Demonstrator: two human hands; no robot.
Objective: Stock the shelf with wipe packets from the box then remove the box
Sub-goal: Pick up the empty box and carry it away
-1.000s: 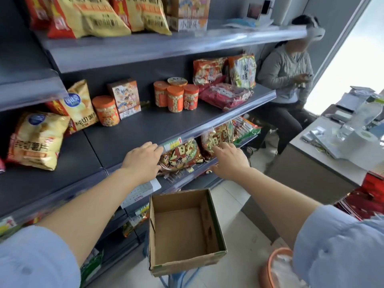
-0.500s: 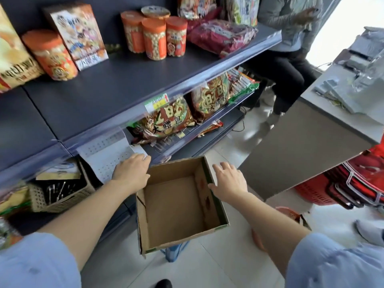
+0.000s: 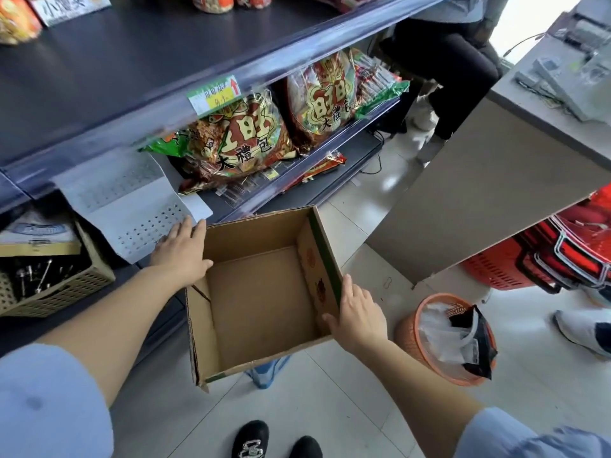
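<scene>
Upper shelf (image 3: 132, 61): dark top, mostly bare. Jars (image 3: 211, 0) + a carton (image 3: 66, 3) at the back, green price tag (image 3: 215, 94) on front edge. Lower shelf (image 3: 297, 183): two big red-gold snack bags (image 3: 241, 140) side by side, green-edged pkts (image 3: 377, 90) to their right, white perforated panel (image 3: 132, 206) sticking out to their left. Woven basket (image 3: 56, 292) w/ metal bits sits further left. Floor (image 3: 297, 408): pale tiles. On it an orange bin (image 3: 416, 332) w/ plastic liner, red baskets (image 3: 562, 259) by the desk (image 3: 496, 193), and a blue item (image 3: 267, 371) mostly hidden under the cardboard box (image 3: 258, 292).
</scene>
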